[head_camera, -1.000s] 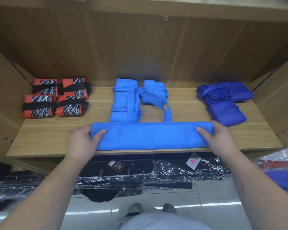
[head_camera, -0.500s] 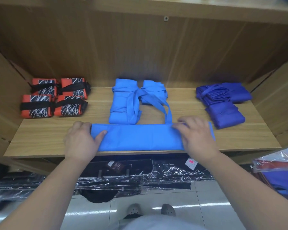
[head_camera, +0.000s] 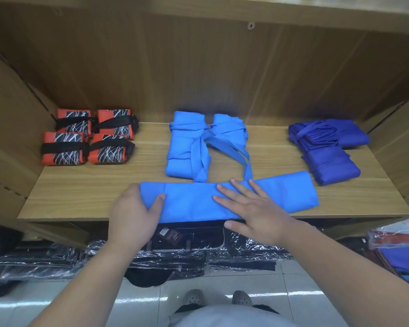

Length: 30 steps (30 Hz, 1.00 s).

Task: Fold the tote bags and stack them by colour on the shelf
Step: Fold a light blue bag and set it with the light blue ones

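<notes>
Light blue tote bag (head_camera: 198, 201): soft matte cloth, folded into a long flat strip along the front edge of the wood-grain shelf (head_camera: 80, 192), strap (head_camera: 236, 152) trailing back to the folded light blue stack (head_camera: 184, 149). Orange bundles (head_camera: 87, 138) at left, white scribble print, black straps. Dark blue bags (head_camera: 328, 152) at right. Tag (head_camera: 170, 234) on the plastic-wrapped goods (head_camera: 175, 256) below, print unreadable. Left hand (head_camera: 135, 208) grips the strip's left end, thumb on top. Right hand (head_camera: 253, 208) lies flat mid-strip, fingers straight and spread, holding nothing.
</notes>
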### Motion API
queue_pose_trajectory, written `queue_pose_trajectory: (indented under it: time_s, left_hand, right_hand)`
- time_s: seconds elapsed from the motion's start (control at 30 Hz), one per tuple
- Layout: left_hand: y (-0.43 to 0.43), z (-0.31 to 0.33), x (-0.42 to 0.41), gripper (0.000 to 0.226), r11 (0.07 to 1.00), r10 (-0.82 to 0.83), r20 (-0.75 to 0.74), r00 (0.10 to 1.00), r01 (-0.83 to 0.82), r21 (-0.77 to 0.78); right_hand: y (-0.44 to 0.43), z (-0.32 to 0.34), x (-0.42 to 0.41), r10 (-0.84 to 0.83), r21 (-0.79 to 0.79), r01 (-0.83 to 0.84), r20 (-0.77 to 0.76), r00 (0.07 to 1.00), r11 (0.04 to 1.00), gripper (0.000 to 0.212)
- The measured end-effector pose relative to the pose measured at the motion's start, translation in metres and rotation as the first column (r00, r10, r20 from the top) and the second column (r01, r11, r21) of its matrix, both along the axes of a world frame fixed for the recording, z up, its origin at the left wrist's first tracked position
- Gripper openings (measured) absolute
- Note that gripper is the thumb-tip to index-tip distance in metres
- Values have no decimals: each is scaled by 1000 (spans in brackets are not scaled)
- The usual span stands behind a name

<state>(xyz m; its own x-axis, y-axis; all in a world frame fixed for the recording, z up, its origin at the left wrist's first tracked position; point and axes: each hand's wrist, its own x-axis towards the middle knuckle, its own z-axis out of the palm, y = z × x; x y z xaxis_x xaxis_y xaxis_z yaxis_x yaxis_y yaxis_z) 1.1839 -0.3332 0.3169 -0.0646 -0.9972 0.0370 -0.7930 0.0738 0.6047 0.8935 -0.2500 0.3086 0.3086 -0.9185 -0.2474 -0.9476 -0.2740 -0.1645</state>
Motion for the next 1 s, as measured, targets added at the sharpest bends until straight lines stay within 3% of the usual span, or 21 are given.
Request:
queue_pose_trajectory:
  time_s: [0.07,0.1,0.17,0.23,0.3,0.37,0.57,0.8,1.0]
  left_hand:
    - [9,11,-6,30,984,125,-278,952,-82,161]
    - [13,16,-9,32,966,206,-435,877,-111,234]
    - [19,25,-14,41,924,353,-704,617,-112,365]
    - [23,33,-20,43,903,417,-822,388,-73,424]
    - [28,36,-28,25,912,400,-861,315,-38,410]
    - [35,38,-40,15,923,377,-877,299,-42,383]
    - [37,48,-74,16,928,363,-860,359,-222,298]
    - [15,62,-73,21,845,452,-826,336,-458,276]
    - [14,76,-73,19,830,420,-815,399,-533,166]
  right_hand:
    - [0,0,0,2,2,-2,-3,1000,1000,67]
    - [0,1,0,4,1,-4,-5,1000,1000,67]
    - [1,1,2,4,2,-4,-8,1000,1000,67]
    - [1,1,3,-6,3,6,-1,1000,1000,69]
    - [1,0,3,-9,0,9,5,1000,1000,74]
    - [1,0,3,2,-1,-2,6,1000,1000,81]
    - [-2,5,4,27,33,-27,15,1000,999,86]
    - [-16,10,-13,125,56,-133,129,984,990,84]
    - [-3,11,-56,50,-57,-50,3,999,997,95]
